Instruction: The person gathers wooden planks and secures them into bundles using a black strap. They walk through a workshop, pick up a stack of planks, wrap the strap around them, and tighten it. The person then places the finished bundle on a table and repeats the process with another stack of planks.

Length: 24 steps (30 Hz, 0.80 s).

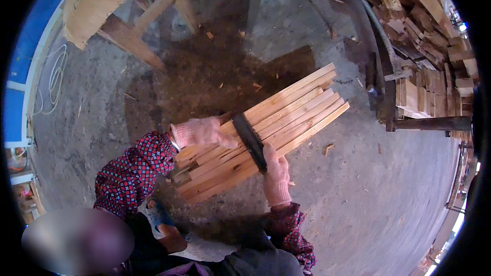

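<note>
A bundle of long pale wooden slats [302, 115] lies slantwise in front of me, its far end up to the right. Around its middle runs a wide black band [249, 140]. My left hand [204, 133], in a pink knitted glove, grips the bundle's left edge just beside the band, thumb across the top. On the opposite edge my right hand [276, 174], gloved alike, is closed around the side, its thumb against the band's lower end. The fingers of both hands are partly hidden by the wood. The slat ends are uneven at both ends.
Stacked wood pieces [429, 87] fill a metal-framed rack [429, 123] at the right. At the upper left a wooden trestle [148, 20] carries a brown cardboard sheet [102, 0]. A white cable [57, 84] lies coiled at the left. Wood scraps dot the concrete floor [353, 189].
</note>
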### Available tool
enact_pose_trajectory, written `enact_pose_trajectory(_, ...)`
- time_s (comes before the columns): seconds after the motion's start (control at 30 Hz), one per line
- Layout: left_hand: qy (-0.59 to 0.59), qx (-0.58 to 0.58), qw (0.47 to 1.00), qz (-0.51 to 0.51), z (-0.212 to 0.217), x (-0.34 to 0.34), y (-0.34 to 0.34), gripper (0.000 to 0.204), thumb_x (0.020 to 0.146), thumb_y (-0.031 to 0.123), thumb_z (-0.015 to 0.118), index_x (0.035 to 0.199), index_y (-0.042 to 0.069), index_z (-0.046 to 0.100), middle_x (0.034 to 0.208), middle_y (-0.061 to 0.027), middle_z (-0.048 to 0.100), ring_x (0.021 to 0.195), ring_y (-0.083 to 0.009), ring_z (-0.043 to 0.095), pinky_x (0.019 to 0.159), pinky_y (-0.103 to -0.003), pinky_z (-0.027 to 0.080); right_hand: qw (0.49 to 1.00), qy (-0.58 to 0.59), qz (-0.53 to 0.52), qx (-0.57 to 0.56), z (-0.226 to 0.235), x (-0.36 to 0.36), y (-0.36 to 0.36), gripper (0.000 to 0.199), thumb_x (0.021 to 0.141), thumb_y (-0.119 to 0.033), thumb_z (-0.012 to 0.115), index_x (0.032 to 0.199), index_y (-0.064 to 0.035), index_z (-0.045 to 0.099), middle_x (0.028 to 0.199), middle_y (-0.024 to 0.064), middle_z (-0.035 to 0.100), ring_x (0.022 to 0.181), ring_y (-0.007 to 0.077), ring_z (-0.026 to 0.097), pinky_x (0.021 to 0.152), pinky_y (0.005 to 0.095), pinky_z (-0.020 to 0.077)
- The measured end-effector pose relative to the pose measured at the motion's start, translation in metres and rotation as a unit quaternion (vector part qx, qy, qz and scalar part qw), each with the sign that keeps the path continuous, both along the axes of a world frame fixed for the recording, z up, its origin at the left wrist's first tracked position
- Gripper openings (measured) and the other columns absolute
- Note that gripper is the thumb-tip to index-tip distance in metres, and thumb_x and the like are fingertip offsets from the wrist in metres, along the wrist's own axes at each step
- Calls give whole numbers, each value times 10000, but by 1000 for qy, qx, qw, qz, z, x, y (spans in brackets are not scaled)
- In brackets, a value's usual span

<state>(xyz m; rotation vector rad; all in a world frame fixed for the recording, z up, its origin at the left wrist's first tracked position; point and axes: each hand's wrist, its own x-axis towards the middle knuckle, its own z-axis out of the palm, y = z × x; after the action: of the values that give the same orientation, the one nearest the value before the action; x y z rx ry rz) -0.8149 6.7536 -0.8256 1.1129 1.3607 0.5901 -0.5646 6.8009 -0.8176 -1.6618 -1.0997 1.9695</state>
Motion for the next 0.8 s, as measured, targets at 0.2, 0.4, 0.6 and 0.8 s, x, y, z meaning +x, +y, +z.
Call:
enact_pose_trajectory(0.2, 86, -33, 996, -2, 66, 7, 6, 560, 777, 420, 756, 1167, 45, 608, 1082, -96, 659, 993, -183, 585, 873, -344, 471, 996, -1, 6, 92, 20, -16, 6, 610, 851, -457, 657, 1241, -3, 536, 1086, 61, 604, 981, 146, 553, 852, 303, 445)
enact_pose_trajectory(0.4, -23, 0, 997, 70, 26, 30, 3, 789, 754, 475, 754, 1326, 34, 439, 1137, -156, 635, 1052, -246, 587, 928, -359, 447, 968, -148, 94, 180, 21, -12, 31, 658, 767, -453, 695, 1274, -76, 513, 1227, 189, 525, 1162, 338, 520, 972, 436, 403)
enact_pose_trajectory(0.6, 6, -25, 991, 135, 9, 43, -3, 968, 726, 458, 776, 1434, 33, 272, 1309, -181, 520, 1201, -282, 507, 1016, -389, 395, 971, -169, 97, 141, 17, -9, 28, 632, 791, -399, 702, 1287, -65, 497, 1207, 179, 545, 1111, 289, 553, 938, 402, 428)
enact_pose_trajectory(0.8, 23, 42, 988, 144, 35, 59, -33, 956, 703, 298, 821, 1420, 16, 254, 1324, -177, 465, 1221, -285, 469, 1035, -383, 388, 970, -60, 37, 233, -7, 1, 7, 641, 792, -285, 739, 1301, -23, 450, 1141, 138, 591, 1121, 225, 542, 936, 364, 450)
